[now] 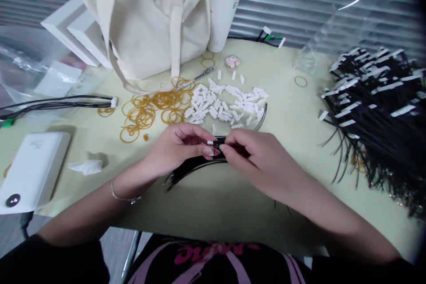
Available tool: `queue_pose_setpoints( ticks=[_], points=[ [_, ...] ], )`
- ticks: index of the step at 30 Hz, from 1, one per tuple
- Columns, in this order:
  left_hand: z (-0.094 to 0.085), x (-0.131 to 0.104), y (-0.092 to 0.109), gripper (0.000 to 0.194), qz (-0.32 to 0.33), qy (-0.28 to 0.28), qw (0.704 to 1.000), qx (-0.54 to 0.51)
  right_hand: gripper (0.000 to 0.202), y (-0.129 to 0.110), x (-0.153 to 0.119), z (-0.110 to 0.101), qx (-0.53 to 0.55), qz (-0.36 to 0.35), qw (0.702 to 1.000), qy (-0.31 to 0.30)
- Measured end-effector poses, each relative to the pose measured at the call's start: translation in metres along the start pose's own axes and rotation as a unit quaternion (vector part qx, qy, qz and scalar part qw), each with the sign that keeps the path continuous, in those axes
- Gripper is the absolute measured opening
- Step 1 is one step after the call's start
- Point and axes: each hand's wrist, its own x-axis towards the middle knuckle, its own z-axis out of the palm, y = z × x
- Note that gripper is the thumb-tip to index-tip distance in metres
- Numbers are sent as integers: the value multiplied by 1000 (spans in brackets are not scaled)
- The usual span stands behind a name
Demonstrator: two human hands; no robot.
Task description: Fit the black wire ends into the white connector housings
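My left hand (186, 144) pinches a small white connector housing (210, 143) between thumb and fingers. Close against it, my right hand (249, 153) is closed on thin black wires (218, 141) at the housing's right end. Whether a wire tip sits inside the housing is hidden by my fingers. A bundle of black wires (186, 167) lies on the table under both hands, its ends fanning out at the lower left. Just beyond my hands is a loose pile of white connector housings (213, 104).
Yellow rubber bands (143, 113) and a pen (196, 78) lie left of the pile. A canvas bag (140, 22) and white tumbler (226, 9) stand behind. At right is a heap of black wires with white connectors (382, 106); at left, a white power bank (36, 171).
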Motion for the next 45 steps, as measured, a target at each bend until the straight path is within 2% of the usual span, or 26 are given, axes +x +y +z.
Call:
queue_pose_setpoints(
  ticks=[4,7,10,13,15,19,20,22,24,26,30,37,45],
  points=[
    [-2,0,-1,15,3,-1,1000,-9,27,3,1,8,-115,-42,992,19],
    [-3,-1,-2,16,4,0,1000,2,23,7,1,12,-200,-113,973,41],
    [-1,-2,-2,16,9,-1,1000,-4,20,10,3,13,-231,-173,955,64],
    [3,-1,-3,14,3,8,1000,-19,20,12,5,10,-235,-188,951,67],
    [4,0,-4,14,1,13,999,-42,20,12,3,3,-228,-185,953,71],
    [3,0,-2,15,9,21,995,-94,19,4,-7,-18,-163,-156,966,125],
    [3,0,-1,15,10,21,995,-99,20,1,-10,-21,-136,-142,973,118],
    [3,-1,0,16,12,13,995,-99,23,-4,-14,-23,-78,-114,988,63],
    [4,-3,1,16,13,-3,996,-93,26,-6,-13,-20,-32,-83,996,12],
    [4,-4,1,15,17,-17,996,-85,26,-6,-10,-14,-7,-58,998,3],
    [4,-5,1,16,25,-38,996,-72,26,-2,-4,-9,23,-54,998,-8],
    [3,-5,0,16,17,-14,999,-35,33,0,-3,-9,55,-9,998,-41],
    [8,-6,5,13,7,19,1000,20,30,2,2,7,76,-10,997,0]
  ],
)
